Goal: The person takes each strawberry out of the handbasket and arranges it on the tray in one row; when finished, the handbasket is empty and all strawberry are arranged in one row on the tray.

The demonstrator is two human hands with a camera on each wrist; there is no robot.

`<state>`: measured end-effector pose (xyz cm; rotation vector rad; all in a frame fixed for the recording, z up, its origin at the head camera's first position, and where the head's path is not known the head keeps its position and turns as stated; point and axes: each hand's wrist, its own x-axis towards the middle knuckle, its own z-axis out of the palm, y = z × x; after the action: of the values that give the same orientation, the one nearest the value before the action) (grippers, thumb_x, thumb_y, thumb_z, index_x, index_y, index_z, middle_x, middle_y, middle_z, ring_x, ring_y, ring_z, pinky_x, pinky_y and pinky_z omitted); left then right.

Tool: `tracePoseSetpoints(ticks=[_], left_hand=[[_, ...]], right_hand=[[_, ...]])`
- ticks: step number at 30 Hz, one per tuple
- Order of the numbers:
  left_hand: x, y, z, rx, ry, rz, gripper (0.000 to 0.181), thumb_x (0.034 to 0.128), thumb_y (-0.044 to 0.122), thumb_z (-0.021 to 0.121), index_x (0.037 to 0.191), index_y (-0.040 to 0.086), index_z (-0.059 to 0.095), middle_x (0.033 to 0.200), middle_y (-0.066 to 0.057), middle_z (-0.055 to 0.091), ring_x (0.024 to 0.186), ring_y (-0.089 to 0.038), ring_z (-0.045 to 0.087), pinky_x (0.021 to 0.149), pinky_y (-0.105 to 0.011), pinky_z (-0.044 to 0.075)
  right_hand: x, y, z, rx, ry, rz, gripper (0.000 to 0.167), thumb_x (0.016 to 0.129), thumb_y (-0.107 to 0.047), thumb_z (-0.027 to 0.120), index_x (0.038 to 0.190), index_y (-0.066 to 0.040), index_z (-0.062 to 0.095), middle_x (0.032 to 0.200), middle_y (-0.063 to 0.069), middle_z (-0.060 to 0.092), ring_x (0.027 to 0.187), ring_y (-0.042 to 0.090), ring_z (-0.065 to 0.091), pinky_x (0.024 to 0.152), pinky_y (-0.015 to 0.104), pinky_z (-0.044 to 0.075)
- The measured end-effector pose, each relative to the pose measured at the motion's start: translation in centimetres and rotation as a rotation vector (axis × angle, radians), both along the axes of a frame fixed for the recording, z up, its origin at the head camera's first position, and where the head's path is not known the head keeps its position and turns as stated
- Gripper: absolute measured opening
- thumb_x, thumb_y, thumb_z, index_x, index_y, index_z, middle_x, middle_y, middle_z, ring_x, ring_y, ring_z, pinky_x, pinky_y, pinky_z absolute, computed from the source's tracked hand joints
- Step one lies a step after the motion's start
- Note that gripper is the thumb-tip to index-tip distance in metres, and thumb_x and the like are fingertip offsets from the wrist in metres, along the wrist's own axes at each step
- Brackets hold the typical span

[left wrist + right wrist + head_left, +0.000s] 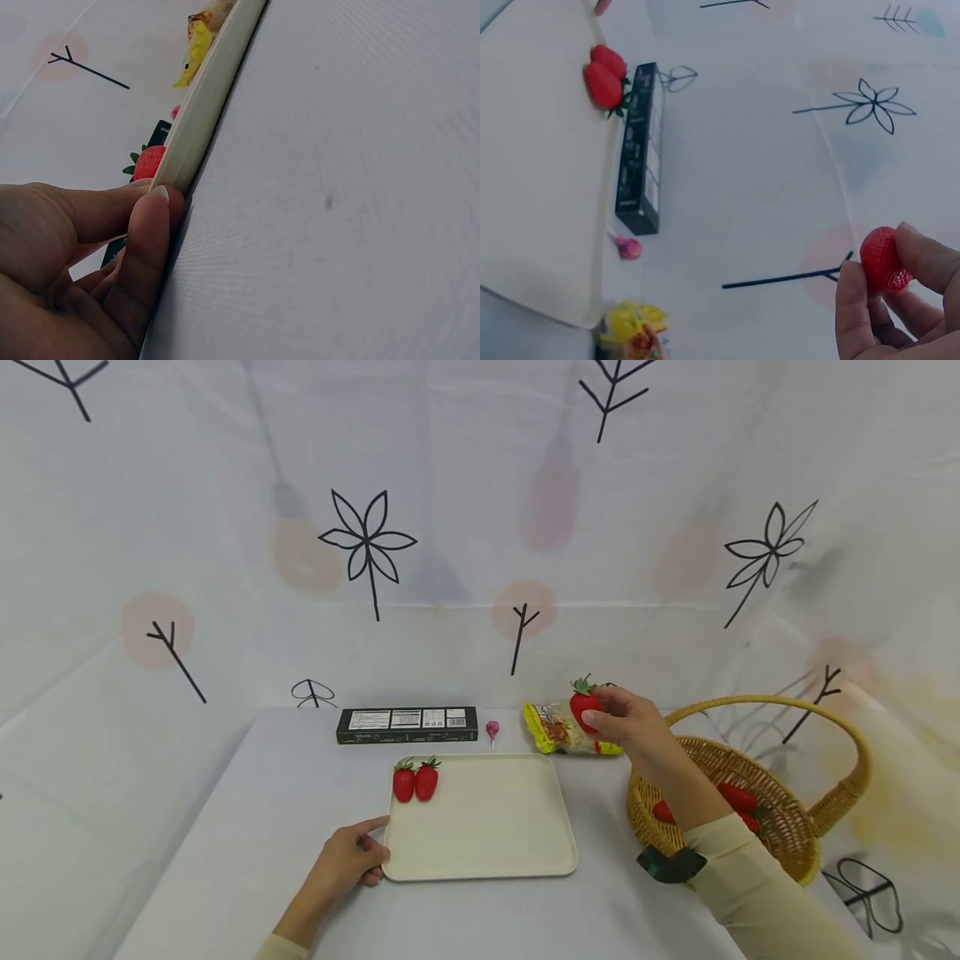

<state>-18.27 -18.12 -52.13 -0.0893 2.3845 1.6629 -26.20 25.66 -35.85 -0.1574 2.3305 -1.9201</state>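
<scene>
A cream rectangular tray (480, 818) lies on the table, with two red strawberries (415, 781) side by side in its far left corner. My left hand (347, 862) holds the tray's left edge; in the left wrist view its thumb and fingers (112, 247) pinch the rim. Raised beyond the tray's far right corner, my right hand (637, 727) pinches another strawberry (583, 705) between thumb and fingers, leaves upward. In the right wrist view that strawberry (883, 260) shows between the fingertips, its leaves out of sight.
At the right, partly behind my right forearm, a wicker basket (780, 785) with a tall handle holds several red strawberries. Behind the tray lie a black box (407, 725), a pink lollipop (492, 727) and a yellow food packet (555, 731). A patterned white cloth hangs behind the table.
</scene>
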Motion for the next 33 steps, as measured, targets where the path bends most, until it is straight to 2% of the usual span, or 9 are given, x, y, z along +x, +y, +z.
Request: tracePoseSetpoints(ticks=[6,12,17,22,28,33], left_hand=[[-0.1,0.1,-0.1,-0.012,-0.013,-0.002,0.062,0.0861,-0.004,0.074,0.144,-0.004,0.053,0.082,-0.009,0.061,0.059,-0.014,0.064,0.053,-0.028,0.06],[0.0,0.1,-0.1,-0.009,-0.005,0.002,0.062,0.0861,-0.005,0.073,0.144,-0.005,0.052,0.082,-0.01,0.061,0.059,-0.014,0.064,0.052,-0.027,0.059],[0.0,0.2,0.0,-0.022,-0.011,0.018,0.061,0.0861,-0.005,0.073,0.144,-0.005,0.053,0.082,-0.009,0.061,0.058,-0.014,0.063,0.052,-0.027,0.059],[0.1,0.3,-0.1,-0.03,-0.023,0.027,0.06,0.0862,-0.004,0.073,0.144,-0.004,0.054,0.083,-0.01,0.06,0.059,-0.015,0.064,0.053,-0.028,0.06],[0.2,0.2,-0.2,-0.029,-0.036,0.026,0.06,0.0861,-0.003,0.074,0.143,-0.003,0.054,0.083,-0.01,0.06,0.059,-0.015,0.064,0.054,-0.03,0.06],[0.0,0.1,-0.2,-0.008,-0.009,0.013,0.06,0.0861,-0.004,0.074,0.143,-0.005,0.054,0.082,-0.01,0.06,0.059,-0.015,0.064,0.053,-0.029,0.06]], right_hand=[[-1.2,-1.8,-0.9,-0.032,-0.002,0.038,0.062,0.098,-0.02,0.07,0.149,0.002,0.042,0.139,0.015,0.052,0.116,0.017,0.059,0.095,0.024,0.057],[-2.6,-4.1,-2.2,-0.095,-0.072,-0.016,0.061,0.095,-0.013,0.073,0.147,0.002,0.044,0.135,0.015,0.05,0.114,0.022,0.058,0.093,0.029,0.059],[-3.7,-6.1,-4.0,-0.123,-0.136,-0.055,0.057,0.094,-0.013,0.074,0.143,-0.001,0.049,0.134,0.016,0.053,0.114,0.027,0.058,0.087,0.026,0.06],[-4.4,-8.2,-6.2,-0.11,-0.177,-0.067,0.053,0.094,-0.017,0.076,0.14,-0.003,0.053,0.134,0.017,0.057,0.113,0.03,0.061,0.087,0.029,0.061],[-4.6,-10.3,-8.9,-0.103,-0.201,-0.05,0.046,0.092,-0.014,0.076,0.132,0.0,0.057,0.122,0.017,0.063,0.1,0.025,0.065,0.077,0.027,0.061],[-4.8,-12.0,-10.1,-0.123,-0.238,-0.042,0.044,0.091,-0.011,0.076,0.129,0.001,0.058,0.119,0.019,0.063,0.094,0.025,0.068,0.076,0.026,0.062]])
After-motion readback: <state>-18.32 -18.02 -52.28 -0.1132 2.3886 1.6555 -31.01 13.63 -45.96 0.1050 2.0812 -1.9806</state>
